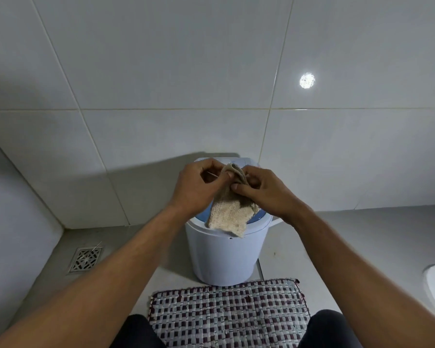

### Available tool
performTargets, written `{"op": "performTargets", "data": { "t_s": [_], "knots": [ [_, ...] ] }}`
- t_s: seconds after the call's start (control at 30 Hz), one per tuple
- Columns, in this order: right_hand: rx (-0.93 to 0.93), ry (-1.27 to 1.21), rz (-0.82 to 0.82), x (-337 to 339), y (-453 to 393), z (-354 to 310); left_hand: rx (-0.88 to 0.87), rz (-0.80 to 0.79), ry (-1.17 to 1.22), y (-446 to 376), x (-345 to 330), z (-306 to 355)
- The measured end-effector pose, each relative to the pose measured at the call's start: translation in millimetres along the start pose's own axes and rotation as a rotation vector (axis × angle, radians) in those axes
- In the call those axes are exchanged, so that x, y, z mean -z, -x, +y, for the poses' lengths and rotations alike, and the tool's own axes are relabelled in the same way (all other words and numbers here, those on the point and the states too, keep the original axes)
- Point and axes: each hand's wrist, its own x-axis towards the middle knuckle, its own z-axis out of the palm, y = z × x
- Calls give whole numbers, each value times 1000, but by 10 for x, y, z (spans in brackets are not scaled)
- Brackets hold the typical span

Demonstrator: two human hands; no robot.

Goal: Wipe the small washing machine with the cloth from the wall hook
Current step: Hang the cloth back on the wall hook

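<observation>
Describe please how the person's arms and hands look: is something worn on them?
Both arms are bare up to the edge of the picture: no sleeves show. The left hand and the right hand wear no gloves, and I see no watch, bracelet or ring. The fingernails are short. Dark trousers show at the bottom edge.

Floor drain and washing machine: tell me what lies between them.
Head view: only bare grey floor between the floor drain and the washing machine.
</observation>
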Motion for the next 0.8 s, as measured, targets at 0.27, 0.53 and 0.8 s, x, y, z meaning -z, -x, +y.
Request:
{"op": "performTargets", "data": {
  "t_s": [0.27,0.53,0.8],
  "knots": [
    [305,180,328,-163,-93,-146,-21,55,-25,-38,210,28],
    [269,134,291,-243,-270,-415,60,-66,41,-79,482,83],
    [302,-20,174,-191,-417,-696,270,-205,285,-161,737,227]
  ]
}}
